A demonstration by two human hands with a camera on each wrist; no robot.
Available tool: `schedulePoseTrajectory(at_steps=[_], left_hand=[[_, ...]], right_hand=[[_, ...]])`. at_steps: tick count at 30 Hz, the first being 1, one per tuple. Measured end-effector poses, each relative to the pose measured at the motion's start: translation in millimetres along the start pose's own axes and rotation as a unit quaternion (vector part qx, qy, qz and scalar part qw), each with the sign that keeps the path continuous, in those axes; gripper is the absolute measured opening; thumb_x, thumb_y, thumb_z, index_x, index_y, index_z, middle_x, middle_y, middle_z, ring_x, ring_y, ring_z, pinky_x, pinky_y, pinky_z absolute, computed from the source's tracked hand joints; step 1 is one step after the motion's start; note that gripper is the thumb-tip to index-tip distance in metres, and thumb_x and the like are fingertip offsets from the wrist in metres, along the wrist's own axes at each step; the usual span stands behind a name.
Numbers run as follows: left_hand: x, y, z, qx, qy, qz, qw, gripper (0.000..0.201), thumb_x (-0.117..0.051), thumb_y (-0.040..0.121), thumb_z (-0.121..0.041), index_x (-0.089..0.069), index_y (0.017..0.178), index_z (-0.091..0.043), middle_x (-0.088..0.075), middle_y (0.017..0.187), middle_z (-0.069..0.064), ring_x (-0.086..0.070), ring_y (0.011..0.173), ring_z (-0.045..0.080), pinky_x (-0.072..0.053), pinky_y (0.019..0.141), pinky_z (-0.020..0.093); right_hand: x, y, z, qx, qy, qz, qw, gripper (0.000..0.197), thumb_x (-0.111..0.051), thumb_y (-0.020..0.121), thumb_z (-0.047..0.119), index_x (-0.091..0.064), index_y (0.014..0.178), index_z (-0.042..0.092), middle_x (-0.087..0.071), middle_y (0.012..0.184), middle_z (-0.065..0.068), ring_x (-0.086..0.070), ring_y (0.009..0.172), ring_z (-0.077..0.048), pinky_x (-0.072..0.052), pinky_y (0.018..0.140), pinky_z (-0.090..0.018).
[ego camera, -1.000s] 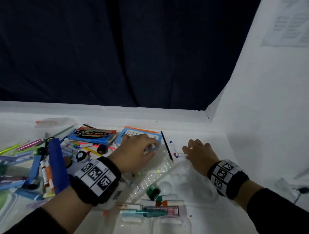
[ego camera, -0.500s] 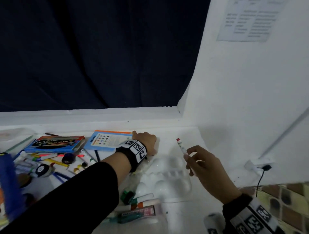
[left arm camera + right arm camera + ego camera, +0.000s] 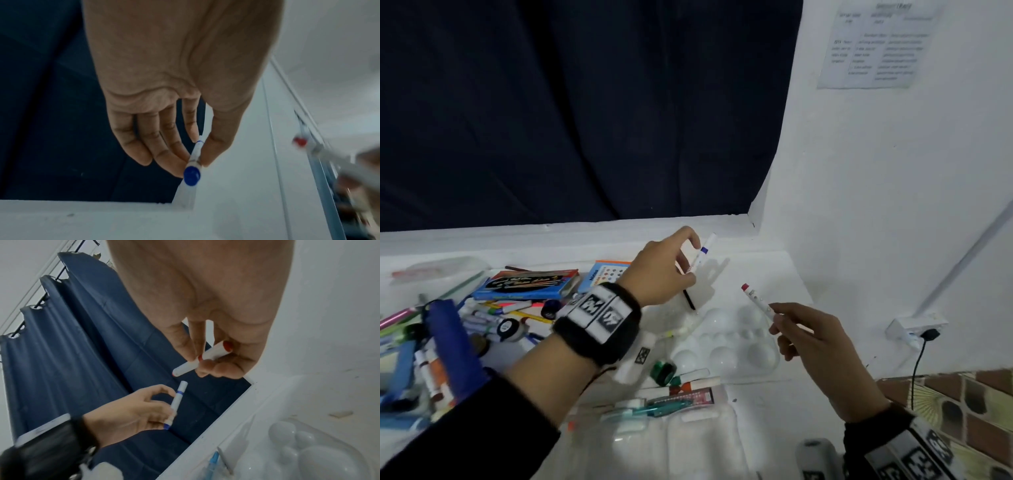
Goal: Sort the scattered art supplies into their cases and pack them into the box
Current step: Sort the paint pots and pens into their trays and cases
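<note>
From the head cam, the left hand (image 3: 661,270) is raised above the table (image 3: 767,274) with a blue marker (image 3: 702,255) pinched, its lower end hidden by the fingers, while a red marker (image 3: 756,301) is pinched by the right hand (image 3: 811,346) over the clear tray (image 3: 726,339). On the left wrist cam the blue marker (image 3: 194,162) is seen clamped between thumb and fingertips, the red one badly blurred at the edge. On the right wrist cam the red marker (image 3: 202,358) is gripped by curled fingers, part of its barrel covered.

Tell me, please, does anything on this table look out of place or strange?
Nothing is damaged or spilled. The oddity is the mess: pens and markers lie in a loose pile at the table's left, outside any case. The left hand holds a blue marker and the right hand a red marker, both lifted off the table.
</note>
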State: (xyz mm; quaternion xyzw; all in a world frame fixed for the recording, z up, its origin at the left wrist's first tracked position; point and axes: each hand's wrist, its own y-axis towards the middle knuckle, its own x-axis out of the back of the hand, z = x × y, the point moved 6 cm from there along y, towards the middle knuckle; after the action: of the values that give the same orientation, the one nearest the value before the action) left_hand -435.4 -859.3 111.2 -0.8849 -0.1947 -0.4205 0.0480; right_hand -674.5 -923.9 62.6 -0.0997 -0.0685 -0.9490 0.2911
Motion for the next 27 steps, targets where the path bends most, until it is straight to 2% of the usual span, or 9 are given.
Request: schedulePoseTrajectory(at_steps=[3,6,7,11,14,17,20,24,27], left_hand=[[34.8,-69.2,-6.1,-0.03,-0.068,-0.066,0.995,0.058,-0.068,0.086,-0.01,-0.046,0.125,-0.046,-0.063,0.087,-0.004,-0.067,0.071,0.013,-0.052,0.067,0.029],[51.9,-136.0,2.3,-0.026,-0.145,-0.118,0.982,0.068,-0.068,0.089,-0.005,-0.043,0.135,-0.048,-0.059,0.089,0.0,-0.068,0.073,0.016,-0.054,0.07,0.038],[52.3,-156.7,9.8,-0.014,-0.165,-0.128,0.978,0.07,-0.068,0.089,-0.003,-0.042,0.137,-0.048,-0.059,0.089,0.001,-0.068,0.072,0.016,-0.054,0.07,0.037],[34.3,-235.1,41.3,0.04,-0.167,-0.14,0.975,0.076,-0.069,0.089,-0.003,-0.041,0.139,-0.053,-0.06,0.087,-0.001,-0.067,0.073,0.018,-0.054,0.072,0.031],[12.0,-278.3,63.2,0.08,-0.128,-0.115,0.982,0.075,-0.071,0.088,-0.007,-0.043,0.134,-0.06,-0.063,0.09,-0.008,-0.068,0.075,0.018,-0.058,0.074,0.038],[-9.3,-302.9,78.6,0.112,-0.101,-0.074,0.986,0.074,-0.073,0.086,-0.01,-0.045,0.132,-0.061,-0.065,0.087,-0.01,-0.068,0.073,0.014,-0.057,0.07,0.033],[-24.9,-311.6,84.4,0.13,-0.072,-0.051,0.988,0.066,-0.073,0.084,-0.013,-0.05,0.132,-0.053,-0.066,0.081,-0.008,-0.068,0.07,0.008,-0.054,0.067,0.02],[-41.2,-309.6,87.8,0.137,-0.014,-0.028,0.99,0.052,-0.071,0.084,-0.021,-0.057,0.128,-0.043,-0.065,0.082,-0.011,-0.065,0.069,0.002,-0.052,0.069,0.016],[-49.8,-303.2,86.2,0.126,0.05,-0.017,0.991,0.049,-0.071,0.085,-0.03,-0.056,0.132,-0.038,-0.063,0.087,-0.013,-0.06,0.073,0.003,-0.049,0.072,0.017]], right_hand=[[-16.3,-17.0,14.3,0.025,0.037,0.024,0.999,0.01,-0.066,0.091,0.007,-0.074,0.089,0.015,-0.067,0.073,-0.008,-0.055,0.056,-0.016,-0.049,0.059,-0.024],[-33.4,-34.6,23.0,0.041,0.07,0.032,0.996,0.006,-0.075,0.083,0.007,-0.071,0.082,0.01,-0.066,0.071,-0.002,-0.057,0.058,-0.015,-0.047,0.059,-0.02],[-39.9,-40.1,25.3,0.044,0.077,0.044,0.995,0.007,-0.077,0.081,0.006,-0.07,0.081,0.008,-0.067,0.072,-0.001,-0.058,0.06,-0.014,-0.047,0.059,-0.019],[-70.3,-62.9,27.5,0.026,0.066,0.124,0.99,0.009,-0.079,0.077,0.002,-0.074,0.078,0.009,-0.072,0.081,-0.009,-0.065,0.069,-0.016,-0.05,0.064,-0.02],[-100.4,-78.4,16.5,-0.003,0.051,0.198,0.979,0.013,-0.076,0.076,-0.006,-0.07,0.074,0.005,-0.073,0.085,-0.01,-0.061,0.066,-0.014,-0.047,0.065,-0.024],[-125.2,-88.2,1.7,-0.046,0.029,0.229,0.972,0.023,-0.073,0.077,-0.011,-0.067,0.091,0.006,-0.066,0.079,-0.011,-0.06,0.065,-0.015,-0.049,0.063,-0.024],[-145.7,-98.3,-8.1,-0.1,0.02,0.255,0.961,0.035,-0.072,0.078,-0.01,-0.059,0.106,0.007,-0.063,0.072,-0.006,-0.065,0.066,-0.017,-0.055,0.063,-0.027],[-171.4,-110.5,-15.2,-0.121,-0.034,0.314,0.941,0.035,-0.074,0.08,-0.003,-0.057,0.108,0.011,-0.067,0.073,-0.007,-0.068,0.064,-0.016,-0.058,0.064,-0.031],[-185.0,-113.1,-19.4,-0.112,-0.075,0.329,0.935,0.035,-0.074,0.08,-0.003,-0.056,0.106,0.009,-0.068,0.074,-0.007,-0.067,0.059,-0.012,-0.059,0.064,-0.03]])
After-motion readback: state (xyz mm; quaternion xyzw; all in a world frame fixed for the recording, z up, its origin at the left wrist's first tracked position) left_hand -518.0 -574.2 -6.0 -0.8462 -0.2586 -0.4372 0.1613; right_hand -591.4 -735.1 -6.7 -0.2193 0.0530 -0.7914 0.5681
